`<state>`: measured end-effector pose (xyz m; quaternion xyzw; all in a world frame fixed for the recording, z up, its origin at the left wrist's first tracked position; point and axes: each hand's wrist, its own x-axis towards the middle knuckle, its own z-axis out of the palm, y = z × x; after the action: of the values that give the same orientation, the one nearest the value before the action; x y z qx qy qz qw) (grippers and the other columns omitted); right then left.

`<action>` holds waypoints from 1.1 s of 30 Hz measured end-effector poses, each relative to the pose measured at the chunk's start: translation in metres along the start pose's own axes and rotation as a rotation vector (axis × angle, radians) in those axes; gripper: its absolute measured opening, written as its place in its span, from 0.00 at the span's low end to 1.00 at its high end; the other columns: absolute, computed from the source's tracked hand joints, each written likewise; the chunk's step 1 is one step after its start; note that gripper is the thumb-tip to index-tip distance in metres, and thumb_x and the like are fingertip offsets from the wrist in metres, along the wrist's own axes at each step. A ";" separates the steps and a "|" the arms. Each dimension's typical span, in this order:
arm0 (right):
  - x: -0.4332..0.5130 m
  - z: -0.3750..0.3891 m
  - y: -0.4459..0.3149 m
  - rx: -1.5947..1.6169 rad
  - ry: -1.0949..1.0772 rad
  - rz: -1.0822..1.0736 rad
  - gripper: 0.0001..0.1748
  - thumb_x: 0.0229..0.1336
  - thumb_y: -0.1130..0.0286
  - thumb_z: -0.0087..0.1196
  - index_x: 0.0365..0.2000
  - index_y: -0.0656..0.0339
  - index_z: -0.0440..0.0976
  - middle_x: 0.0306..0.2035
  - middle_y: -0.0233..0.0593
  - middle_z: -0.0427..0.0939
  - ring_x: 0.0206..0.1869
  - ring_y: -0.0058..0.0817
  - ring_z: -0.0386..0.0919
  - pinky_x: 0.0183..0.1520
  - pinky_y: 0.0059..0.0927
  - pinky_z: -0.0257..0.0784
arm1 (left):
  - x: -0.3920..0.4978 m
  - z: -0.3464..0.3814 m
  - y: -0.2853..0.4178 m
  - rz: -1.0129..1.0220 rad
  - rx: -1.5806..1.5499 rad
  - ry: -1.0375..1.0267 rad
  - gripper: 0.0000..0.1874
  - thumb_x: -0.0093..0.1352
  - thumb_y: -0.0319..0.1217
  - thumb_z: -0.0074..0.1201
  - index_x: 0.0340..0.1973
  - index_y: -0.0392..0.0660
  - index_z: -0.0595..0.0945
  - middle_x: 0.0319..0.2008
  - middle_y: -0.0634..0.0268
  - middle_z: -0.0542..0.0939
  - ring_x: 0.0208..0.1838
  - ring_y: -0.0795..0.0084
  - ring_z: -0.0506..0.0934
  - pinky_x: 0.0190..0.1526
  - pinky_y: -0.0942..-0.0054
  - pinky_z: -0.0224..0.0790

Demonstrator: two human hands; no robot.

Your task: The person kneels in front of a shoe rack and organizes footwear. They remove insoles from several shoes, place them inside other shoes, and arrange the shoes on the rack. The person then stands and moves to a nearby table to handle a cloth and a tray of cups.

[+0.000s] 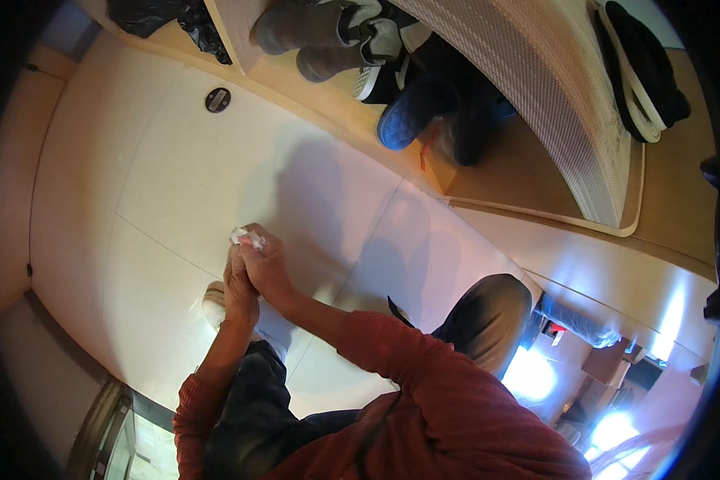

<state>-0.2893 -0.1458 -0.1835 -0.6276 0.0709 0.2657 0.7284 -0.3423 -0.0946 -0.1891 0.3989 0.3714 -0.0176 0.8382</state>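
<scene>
In front of me, above the tiled floor, my two hands are pressed together. My right hand is closed around a crumpled white tissue or cloth, whose bunched end sticks out at the top near the thumb and fingers. Directly against it on the left is my left hand, its palm side turned towards the right hand. Its fingers are partly hidden, so whether it grips the white material too is unclear. Below the hands a light-coloured shoe shows on my foot.
A small round black device with a display lies on the floor. Along the top, an open shoe cabinet holds grey boots, a blue quilted slipper and black plastic bags. Black shoes rest beside a curved woven panel at right.
</scene>
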 end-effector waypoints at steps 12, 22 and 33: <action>-0.006 -0.030 0.008 -1.088 -0.541 -0.621 0.36 0.38 0.61 0.57 0.51 0.64 0.62 0.49 0.48 0.68 0.57 0.45 0.61 0.54 0.52 0.55 | 0.006 -0.024 0.000 -0.294 -0.438 0.108 0.20 0.65 0.49 0.42 0.44 0.50 0.72 0.43 0.67 0.74 0.47 0.69 0.72 0.45 0.71 0.67; 0.064 -0.133 -0.036 -0.581 0.248 -0.214 0.08 0.51 0.81 0.49 0.34 0.62 0.71 0.22 0.33 0.72 0.23 0.17 0.69 0.28 0.19 0.69 | 0.006 -0.036 0.015 -0.293 -0.325 0.083 0.06 0.61 0.42 0.49 0.25 0.57 0.73 0.22 0.77 0.71 0.16 0.80 0.63 0.14 0.84 0.48; -0.011 -0.048 -0.033 -1.077 -0.520 -0.937 0.36 0.40 0.57 0.58 0.52 0.59 0.62 0.50 0.41 0.66 0.50 0.42 0.66 0.52 0.42 0.59 | 0.001 -0.010 0.010 -0.282 -0.457 -0.196 0.23 0.70 0.51 0.26 0.45 0.51 0.71 0.42 0.66 0.74 0.48 0.70 0.71 0.44 0.71 0.67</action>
<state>-0.2720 -0.1968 -0.1594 -0.7781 -0.5166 0.0660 0.3513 -0.3447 -0.0805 -0.1870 0.1403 0.3348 -0.0881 0.9276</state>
